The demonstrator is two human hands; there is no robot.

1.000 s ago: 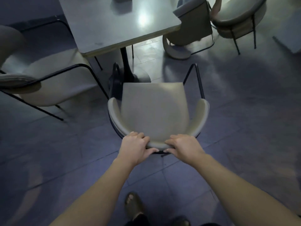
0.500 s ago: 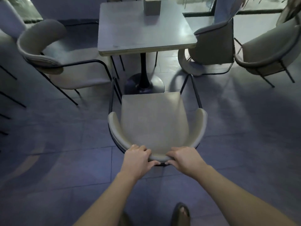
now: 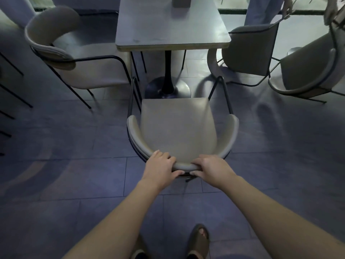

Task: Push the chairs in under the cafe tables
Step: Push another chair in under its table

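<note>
A beige chair (image 3: 177, 128) with a curved backrest and black metal legs stands in front of me, facing a grey cafe table (image 3: 171, 25) on a black pedestal. My left hand (image 3: 160, 168) grips the top of the backrest left of centre. My right hand (image 3: 211, 170) grips the same rim right of centre, thumb underneath. The seat's front edge lies short of the table edge, near the round pedestal base (image 3: 168, 89).
A second beige chair (image 3: 74, 58) sits at the table's left side. Two more chairs (image 3: 248, 51) (image 3: 309, 66) stand at the right, where another person (image 3: 261, 10) handles one. A small box (image 3: 181, 1) stands on the table. My sandalled foot (image 3: 198, 240) is below.
The view has swung so the table now sits squarely ahead of the chair. Both hands keep their hold on the backrest. My feet have stepped.
</note>
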